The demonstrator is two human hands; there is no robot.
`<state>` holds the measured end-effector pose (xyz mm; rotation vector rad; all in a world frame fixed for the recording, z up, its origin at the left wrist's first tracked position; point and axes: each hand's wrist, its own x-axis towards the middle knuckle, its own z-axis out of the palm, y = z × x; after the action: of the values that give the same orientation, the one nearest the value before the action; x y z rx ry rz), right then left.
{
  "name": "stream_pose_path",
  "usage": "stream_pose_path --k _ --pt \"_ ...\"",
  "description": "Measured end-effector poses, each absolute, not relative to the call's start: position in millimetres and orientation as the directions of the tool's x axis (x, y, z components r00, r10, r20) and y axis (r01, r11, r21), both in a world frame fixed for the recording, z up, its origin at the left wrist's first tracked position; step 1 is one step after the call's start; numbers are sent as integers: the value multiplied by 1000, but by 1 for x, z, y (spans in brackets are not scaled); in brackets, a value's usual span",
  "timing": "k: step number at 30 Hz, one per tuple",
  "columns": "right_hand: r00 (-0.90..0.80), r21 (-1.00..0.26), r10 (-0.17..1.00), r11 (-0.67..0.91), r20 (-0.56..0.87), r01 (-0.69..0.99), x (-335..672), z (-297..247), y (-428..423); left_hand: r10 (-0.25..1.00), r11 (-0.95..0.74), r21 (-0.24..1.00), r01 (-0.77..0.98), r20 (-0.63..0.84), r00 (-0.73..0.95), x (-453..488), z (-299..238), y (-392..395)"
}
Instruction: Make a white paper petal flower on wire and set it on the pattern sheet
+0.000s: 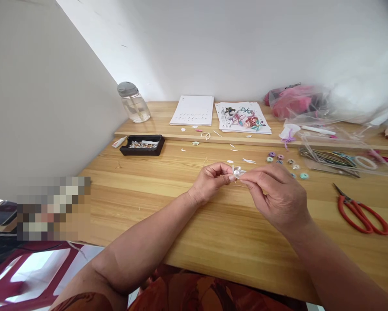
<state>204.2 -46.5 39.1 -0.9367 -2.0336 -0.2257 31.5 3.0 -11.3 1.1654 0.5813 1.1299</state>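
A small white flower [238, 172] with pale petals is held between both hands above the wooden table. My left hand [215, 179] pinches it from the left, thumb and forefinger closed at its base. From the right, my right hand [274, 190] is closed on a petal edge with thumb and fingertips; its fingers partly cover the flower. Just beyond the hands lie white cut-out pieces [248, 160] and an oval white petal piece [230, 161]. Several small thread bobbins [280, 157] sit behind my right hand.
Red-handled scissors [364, 214] lie at the right. A black tray [142, 145] of beads stands at the left, near a water bottle [134, 103]. On the back ledge are white sheets [193, 110] and a flower-pattern sheet [243, 117]. A clear plastic box [345, 155] holds tools.
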Motion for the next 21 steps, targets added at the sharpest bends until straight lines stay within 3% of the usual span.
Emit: stream_pose_path --k 11,16,21 --pt "-338 -178 554 679 761 712 205 40 -48 882 36 904 -426 171 438 31 -16 3" --pt "-392 -114 518 700 760 705 206 42 -48 865 132 882 -453 121 487 30 -16 4" --pt "-414 -117 537 702 735 703 202 42 -49 886 58 902 -428 150 438 30 -16 6"
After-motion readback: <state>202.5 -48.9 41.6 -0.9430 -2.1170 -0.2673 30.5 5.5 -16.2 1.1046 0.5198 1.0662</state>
